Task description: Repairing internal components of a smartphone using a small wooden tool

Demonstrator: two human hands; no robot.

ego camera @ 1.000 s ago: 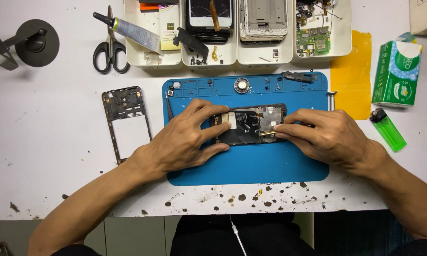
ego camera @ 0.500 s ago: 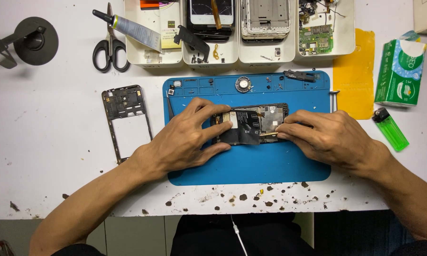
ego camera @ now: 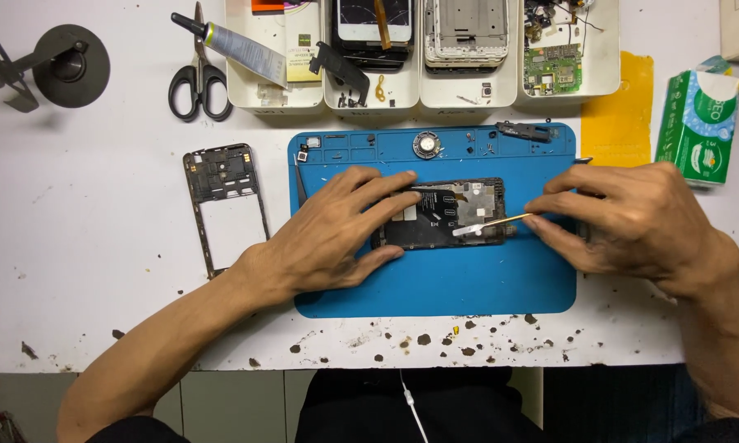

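From the head camera, you are pressing your left hand (ego camera: pixel 336 234) flat over the left end of an opened phone (ego camera: pixel 445 215) that is lying lengthwise on the blue work mat (ego camera: pixel 468 279), with your fingers spread across its dark back and your thumb resting on the mat just below it; the hand is bearing down on the phone rather than closing around it. Your right hand (ego camera: pixel 632 221) is sitting at the mat's right edge, fingers pinched tight on a thin yellowish tool (ego camera: pixel 501 221) whose pale tip is touching the metal plate near the phone's right end; what kind of tool it is looks unclear at this size. Left of the mat, a bare phone frame (ego camera: pixel 221 201) is lying on the white table (ego camera: pixel 98 271), well apart from your hands. Above the mat, white trays (ego camera: pixel 423 90) are holding phone parts and a green circuit board (ego camera: pixel 554 70), with scissors (ego camera: pixel 197 78) and a glue tube (ego camera: pixel 238 45) beside them. A green tissue pack (ego camera: pixel 702 123) is standing just beyond your right hand, next to a yellow sheet (ego camera: pixel 620 111).
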